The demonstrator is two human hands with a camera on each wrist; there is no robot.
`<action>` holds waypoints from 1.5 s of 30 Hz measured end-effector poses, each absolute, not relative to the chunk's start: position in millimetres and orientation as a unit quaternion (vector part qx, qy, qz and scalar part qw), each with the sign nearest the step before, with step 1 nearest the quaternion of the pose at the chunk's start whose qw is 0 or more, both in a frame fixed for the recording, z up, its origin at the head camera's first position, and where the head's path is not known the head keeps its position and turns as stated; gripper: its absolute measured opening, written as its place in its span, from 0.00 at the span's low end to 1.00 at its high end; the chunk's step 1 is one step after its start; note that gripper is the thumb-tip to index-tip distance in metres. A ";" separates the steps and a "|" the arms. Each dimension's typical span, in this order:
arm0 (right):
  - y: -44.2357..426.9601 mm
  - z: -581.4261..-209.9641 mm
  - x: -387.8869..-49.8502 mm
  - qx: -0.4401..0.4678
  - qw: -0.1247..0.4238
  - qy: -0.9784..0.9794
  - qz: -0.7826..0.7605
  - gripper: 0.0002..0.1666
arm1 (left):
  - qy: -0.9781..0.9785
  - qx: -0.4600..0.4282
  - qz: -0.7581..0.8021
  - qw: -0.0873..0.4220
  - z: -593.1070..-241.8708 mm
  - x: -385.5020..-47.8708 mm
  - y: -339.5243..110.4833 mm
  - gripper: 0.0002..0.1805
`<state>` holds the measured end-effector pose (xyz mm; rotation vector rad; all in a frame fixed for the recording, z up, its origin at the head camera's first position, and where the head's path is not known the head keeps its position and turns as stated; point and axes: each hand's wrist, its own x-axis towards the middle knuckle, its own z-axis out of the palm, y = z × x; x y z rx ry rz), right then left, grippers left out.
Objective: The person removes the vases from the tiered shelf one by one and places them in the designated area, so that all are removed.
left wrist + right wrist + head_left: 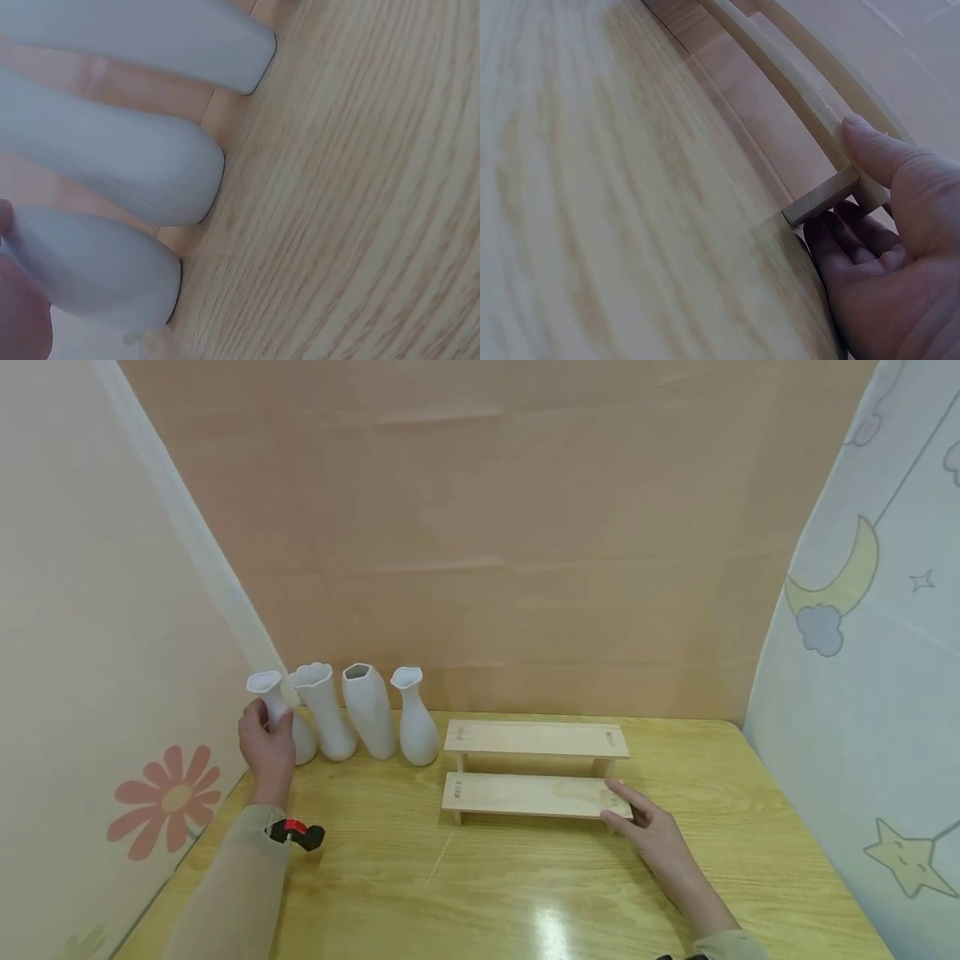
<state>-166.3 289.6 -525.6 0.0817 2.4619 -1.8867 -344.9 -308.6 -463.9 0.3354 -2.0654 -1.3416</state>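
At the left end of a row of white vases, my left hand (pixel 268 750) grips the neck of a slim flared vase (pixel 303 742). The vase's base rests on the table in the left wrist view, where only part of the hand shows. Beside it stand a scalloped-rim vase (pixel 327 718), a faceted vase (pixel 371 714) and a narrow-necked vase (pixel 418 731), all upright. My right hand (pixel 663 847) holds the right end of the lower board (pixel 525 795) of a two-step wooden stand, its thumb on the board and other fingers curled by the leg (pixel 825 196).
The stand's upper board (pixel 536 739) lies behind the lower one, near the back edge of the wood-grain table (pixel 390 877). A peach backdrop (pixel 510 543) rises behind. Printed side panels, one with a flower (pixel 176 797), the other with a moon (pixel 847 581), flank the table.
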 end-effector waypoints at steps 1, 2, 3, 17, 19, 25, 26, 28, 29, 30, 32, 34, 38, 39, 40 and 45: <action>289.7 -525.8 -166.1 0.026 0.020 0.793 -0.609 0.45 | -0.787 0.125 -0.510 0.324 -464.7 -345.2 -309.1 0.27; 289.7 -525.9 -165.8 0.025 0.020 0.792 -0.610 0.45 | -0.788 0.123 -0.508 0.325 -465.5 -345.5 -309.6 0.27; 289.8 -526.0 -165.6 0.024 0.020 0.792 -0.610 0.45 | -0.788 0.120 -0.509 0.324 -466.1 -345.7 -310.0 0.27; 287.8 -525.2 -165.4 0.024 0.021 0.795 -0.606 0.46 | -0.802 0.112 -0.509 0.291 -464.5 -351.9 -311.3 0.30; 287.8 -525.0 -165.3 0.025 0.021 0.794 -0.607 0.46 | -0.806 0.118 -0.504 0.286 -464.5 -351.2 -311.1 0.30; 288.6 -524.2 -166.3 0.028 0.021 0.793 -0.608 0.46 | -0.803 0.128 -0.508 0.284 -464.0 -346.4 -309.1 0.35; 288.8 -524.3 -166.7 0.029 0.020 0.794 -0.607 0.46 | -0.803 0.133 -0.508 0.283 -464.0 -345.2 -308.7 0.36; 289.3 -524.9 -167.4 0.029 0.020 0.795 -0.606 0.46 | -0.805 0.144 -0.505 0.277 -464.9 -343.0 -308.0 0.39; 289.6 -525.2 -167.9 0.029 0.020 0.795 -0.606 0.46 | -0.805 0.148 -0.504 0.275 -464.7 -341.7 -307.2 0.40; 289.6 -526.2 -167.6 0.030 0.019 0.794 -0.606 0.46 | -0.806 0.152 -0.504 0.270 -465.0 -339.4 -306.6 0.41; 289.9 -525.9 -167.9 0.030 0.019 0.795 -0.606 0.47 | -0.808 0.152 -0.505 0.262 -464.3 -335.4 -304.2 0.43; 290.3 -525.7 -167.7 0.030 0.017 0.795 -0.605 0.47 | -0.810 0.147 -0.506 0.256 -464.6 -331.0 -301.3 0.44; 290.9 -526.9 -167.5 0.027 0.016 0.797 -0.603 0.47 | -0.820 0.128 -0.495 0.258 -464.8 -321.2 -295.0 0.45; 290.8 -527.2 -167.7 0.027 0.016 0.796 -0.604 0.47 | -0.823 0.124 -0.489 0.262 -464.9 -319.1 -293.7 0.45; 290.8 -527.4 -168.1 0.027 0.017 0.796 -0.604 0.47 | -0.826 0.120 -0.483 0.265 -464.6 -317.1 -292.4 0.45; 290.5 -527.8 -169.5 0.027 0.022 0.794 -0.607 0.47 | -0.836 0.108 -0.464 0.273 -462.5 -308.4 -287.0 0.45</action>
